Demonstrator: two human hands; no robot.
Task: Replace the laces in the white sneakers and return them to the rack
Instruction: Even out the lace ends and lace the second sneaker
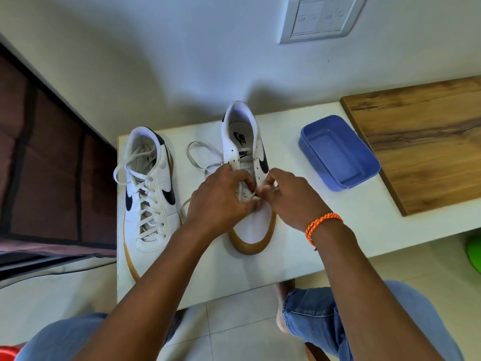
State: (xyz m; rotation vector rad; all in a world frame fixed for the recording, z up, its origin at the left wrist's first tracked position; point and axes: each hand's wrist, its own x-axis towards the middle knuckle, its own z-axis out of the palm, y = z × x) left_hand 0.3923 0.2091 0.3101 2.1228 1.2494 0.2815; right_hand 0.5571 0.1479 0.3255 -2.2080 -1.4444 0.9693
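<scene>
Both hands at the white gum-soled leather sneaker mid-table: left hand and right hand pinching the flat white lace low down. Best keep it untwisted, ends even.

two sneakers on table: laced sneaker at 9 o'clock, second sneaker centre under both hands, container at 3 o'clock, board beyond it.

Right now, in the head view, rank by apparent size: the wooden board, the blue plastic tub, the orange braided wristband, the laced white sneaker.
1. Wooden board, though cut off by the frame edge.
2. Laced white sneaker.
3. Blue plastic tub.
4. Orange braided wristband.
</scene>
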